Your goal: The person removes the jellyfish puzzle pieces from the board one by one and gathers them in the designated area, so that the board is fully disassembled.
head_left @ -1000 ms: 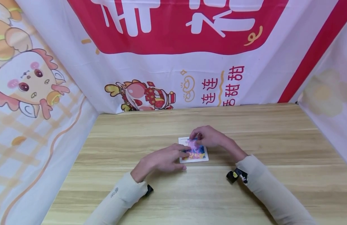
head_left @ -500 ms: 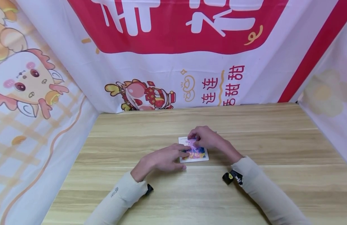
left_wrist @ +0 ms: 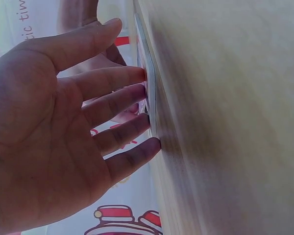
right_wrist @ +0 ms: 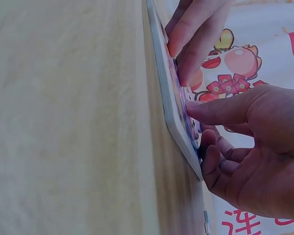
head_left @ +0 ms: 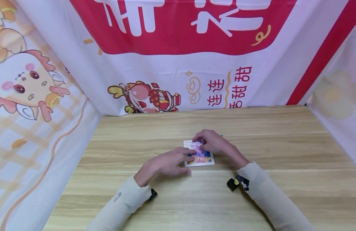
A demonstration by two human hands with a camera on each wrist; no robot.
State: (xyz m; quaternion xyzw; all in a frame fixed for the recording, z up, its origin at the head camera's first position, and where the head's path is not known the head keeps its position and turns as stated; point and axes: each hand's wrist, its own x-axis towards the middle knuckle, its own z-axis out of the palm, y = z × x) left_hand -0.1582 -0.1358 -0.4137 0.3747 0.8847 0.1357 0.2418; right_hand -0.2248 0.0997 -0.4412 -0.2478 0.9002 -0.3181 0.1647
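Two hands at work: we see the left hand (head_left: 169,162) with fingers spread, some tips resting on the picture board (head_left: 203,159); the right hand (head_left: 212,140) pinches a small pink piece (head_left: 196,145) at the board's far side.
Picture board: flat, near the middle of the bench (head_left: 195,199), white rim showing.
Bench: pale, streaked wood grain, reaching back to the far cloth (head_left: 154,70).
Far cloth: white, with a big red panel (head_left: 175,45) and, left of centre, a cartoon figure (head_left: 152,98).
Left cloth (head_left: 39,141): we make out a cartoon animal (head_left: 28,78) and orange checks.
Right cloth (head_left: 322,96): white, with a blurred yellowish flower (head_left: 333,94).
Small object (right_wrist: 206,223): just right of the right hand, too hidden for us to name.
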